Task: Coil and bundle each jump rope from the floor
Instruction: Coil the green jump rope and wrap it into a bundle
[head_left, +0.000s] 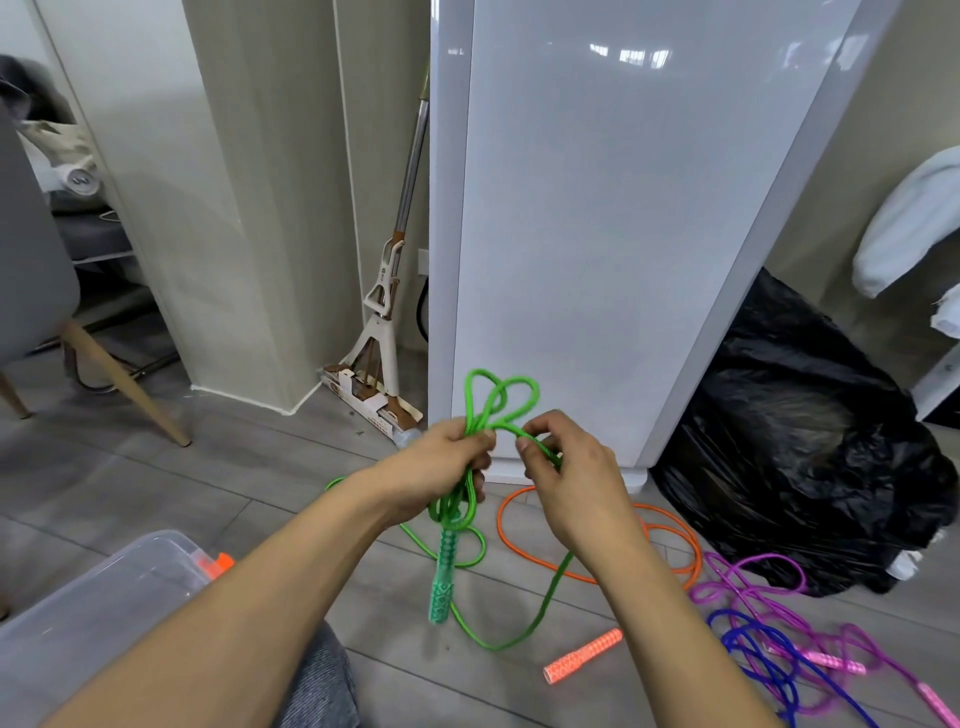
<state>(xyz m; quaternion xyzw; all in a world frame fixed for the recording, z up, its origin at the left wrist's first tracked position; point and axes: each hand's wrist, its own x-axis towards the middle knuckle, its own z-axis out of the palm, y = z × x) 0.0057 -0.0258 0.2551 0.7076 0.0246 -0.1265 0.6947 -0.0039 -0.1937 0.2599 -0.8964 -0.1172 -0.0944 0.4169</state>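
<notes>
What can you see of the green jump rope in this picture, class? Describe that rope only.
The green jump rope is a bright, glossy cord, seemingly plastic. The left hand grips several gathered loops that stand up above it; the right hand pinches one strand in its fingers. A translucent green patterned handle hangs below the left hand. The remaining cord trails onto the grey floor, partly uncoiled.

Open floor left, clutter right

Bare floor (171, 483) lies open at left; the black bag (795, 447), white cabinet (623, 234) and 3 loose ropes crowd the right.
</notes>
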